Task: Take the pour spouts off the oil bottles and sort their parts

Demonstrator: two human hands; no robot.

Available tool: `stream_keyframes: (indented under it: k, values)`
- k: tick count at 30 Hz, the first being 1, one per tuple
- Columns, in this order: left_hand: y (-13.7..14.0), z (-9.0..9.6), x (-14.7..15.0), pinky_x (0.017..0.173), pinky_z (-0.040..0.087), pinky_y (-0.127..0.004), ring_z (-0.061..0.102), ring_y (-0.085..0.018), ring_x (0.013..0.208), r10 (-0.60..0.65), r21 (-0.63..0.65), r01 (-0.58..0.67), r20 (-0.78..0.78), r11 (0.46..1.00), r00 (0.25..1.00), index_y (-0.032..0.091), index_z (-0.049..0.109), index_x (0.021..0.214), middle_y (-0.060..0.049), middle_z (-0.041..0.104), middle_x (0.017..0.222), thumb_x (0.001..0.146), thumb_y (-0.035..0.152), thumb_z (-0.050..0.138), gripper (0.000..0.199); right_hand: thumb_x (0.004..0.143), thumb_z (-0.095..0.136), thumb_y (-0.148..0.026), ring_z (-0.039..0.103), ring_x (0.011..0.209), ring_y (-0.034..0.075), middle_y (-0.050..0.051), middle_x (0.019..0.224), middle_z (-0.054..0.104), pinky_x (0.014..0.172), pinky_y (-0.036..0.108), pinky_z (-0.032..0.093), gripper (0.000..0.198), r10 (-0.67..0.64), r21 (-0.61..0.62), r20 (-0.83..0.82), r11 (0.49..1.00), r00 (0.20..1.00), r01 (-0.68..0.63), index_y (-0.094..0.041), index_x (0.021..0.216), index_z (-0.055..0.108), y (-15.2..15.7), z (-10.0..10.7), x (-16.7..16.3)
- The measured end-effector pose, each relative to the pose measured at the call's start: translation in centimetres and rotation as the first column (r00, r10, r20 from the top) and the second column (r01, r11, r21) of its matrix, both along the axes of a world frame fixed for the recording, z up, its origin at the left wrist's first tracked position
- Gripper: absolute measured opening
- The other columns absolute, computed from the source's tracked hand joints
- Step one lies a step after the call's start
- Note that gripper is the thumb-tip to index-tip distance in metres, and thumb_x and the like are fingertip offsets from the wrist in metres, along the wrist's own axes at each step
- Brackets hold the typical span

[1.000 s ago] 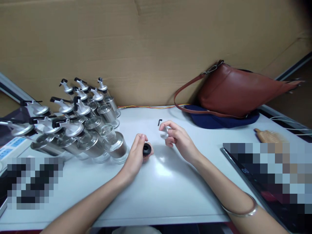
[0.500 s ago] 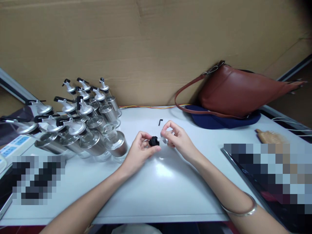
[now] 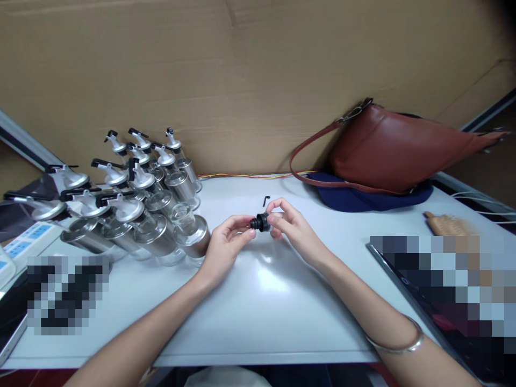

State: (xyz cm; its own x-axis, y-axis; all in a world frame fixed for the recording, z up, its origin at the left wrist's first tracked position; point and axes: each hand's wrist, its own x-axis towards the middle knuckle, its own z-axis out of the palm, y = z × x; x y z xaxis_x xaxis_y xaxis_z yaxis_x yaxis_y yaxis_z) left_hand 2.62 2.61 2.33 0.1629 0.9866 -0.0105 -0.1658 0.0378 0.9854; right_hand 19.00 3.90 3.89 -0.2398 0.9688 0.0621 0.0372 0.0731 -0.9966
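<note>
I am standing by and noting a person working with both hands above the pale table (image 3: 242, 312). The left hand (image 3: 223, 244) is pinching the narrow, ringed end of a black stopper (image 3: 262, 222) between thumb and fingers; the right hand (image 3: 296, 228) is gripping its wider end. The stopper is lying roughly level between them, over the middle of the table. The right fingers are covering whatever adjoins that wide end, so I cannot tell how anything is seated there. In my judgement, good handling is depending on holding both ends in one straight line, with even pressure, since the rings are looking soft and could be bending. An uncapped bottle (image 3: 195, 239) is standing just beside the left hand, and elbow room there is tight. A small black hook (image 3: 266, 201) is lying loose just beyond the right fingertips, easily knocked. Other bottles (image 3: 151, 236) with pourers are standing to the left. Farther off, a brown bag (image 3: 387, 150) is resting on a blue cap (image 3: 363, 193).
</note>
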Motion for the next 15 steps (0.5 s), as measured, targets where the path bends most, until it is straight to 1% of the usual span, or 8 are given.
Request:
stream_keyframes:
  k: [2, 4, 7, 9, 12, 15]
  values:
    - [-0.04, 0.03, -0.02, 0.077, 0.048, -0.028, 0.060, -0.014, 0.076, -0.002, -0.011, 0.002, -0.002, 1.000, 1.000, 0.016, 0.062, 0.090, -0.002, 0.066, 0.086, 0.066, 0.026, 0.072, 0.028, 0.074, 0.056, -0.039, 0.040, 0.052, 0.010, -0.008, 0.057, 0.043, 0.056, 0.025, 0.032, 0.027, 0.023, 0.024, -0.006, 0.999, 1.000, -0.023, -0.021, 0.087, 0.041, 0.03, -0.01, 0.13]
    - [-0.10, 0.08, 0.00, 0.074, 0.047, -0.027, 0.059, -0.012, 0.070, -0.015, -0.013, 0.015, -0.004, 1.000, 1.000, 0.015, 0.059, 0.089, -0.001, 0.065, 0.080, 0.069, 0.029, 0.071, 0.027, 0.074, 0.056, -0.036, 0.043, 0.056, 0.011, -0.006, 0.063, 0.047, 0.057, 0.025, 0.034, 0.026, 0.063, 0.050, -0.020, 0.997, 0.998, -0.062, -0.021, 0.089, 0.040, 0.06, -0.13, 0.22]
    - [-0.20, 0.18, 0.04, 0.071, 0.045, -0.026, 0.057, -0.011, 0.065, -0.042, 0.018, 0.042, -0.015, 0.999, 0.999, 0.016, 0.055, 0.089, 0.000, 0.063, 0.074, 0.075, 0.034, 0.065, 0.025, 0.075, 0.056, -0.031, 0.048, 0.065, 0.013, -0.003, 0.073, 0.052, 0.062, 0.026, 0.035, 0.027, 0.114, 0.103, -0.030, 0.988, 0.993, -0.111, -0.022, 0.093, 0.039, 0.02, -0.47, 0.21]
    - [-0.29, 0.28, 0.05, 0.067, 0.043, -0.025, 0.055, -0.010, 0.061, -0.056, 0.044, 0.058, -0.042, 0.997, 0.998, 0.017, 0.051, 0.087, 0.002, 0.061, 0.070, 0.077, 0.037, 0.062, 0.025, 0.074, 0.058, -0.028, 0.050, 0.070, 0.014, -0.002, 0.077, 0.053, 0.065, 0.027, 0.036, 0.029, 0.134, 0.139, 0.000, 0.981, 0.991, -0.132, -0.023, 0.095, 0.038, -0.11, -0.66, 0.08]
    - [-0.44, 0.45, 0.10, 0.063, 0.041, -0.024, 0.051, -0.010, 0.056, -0.082, 0.065, 0.089, -0.106, 0.994, 0.991, 0.018, 0.049, 0.082, 0.005, 0.055, 0.062, 0.081, 0.041, 0.055, 0.024, 0.073, 0.062, -0.026, 0.049, 0.072, 0.014, -0.003, 0.077, 0.052, 0.067, 0.028, 0.037, 0.033, 0.136, 0.150, 0.069, 0.978, 0.988, -0.145, -0.024, 0.093, 0.037, -0.38, -0.77, -0.20]
    - [-0.54, 0.48, 0.18, 0.061, 0.038, -0.023, 0.047, -0.010, 0.055, -0.114, 0.077, 0.127, -0.160, 0.989, 0.981, 0.019, 0.048, 0.076, 0.006, 0.049, 0.059, 0.084, 0.041, 0.050, 0.024, 0.070, 0.069, -0.029, 0.046, 0.067, 0.013, -0.004, 0.074, 0.049, 0.065, 0.026, 0.037, 0.039, 0.098, 0.142, 0.121, 0.983, 0.988, -0.115, -0.024, 0.091, 0.036, -0.53, -0.80, -0.33]
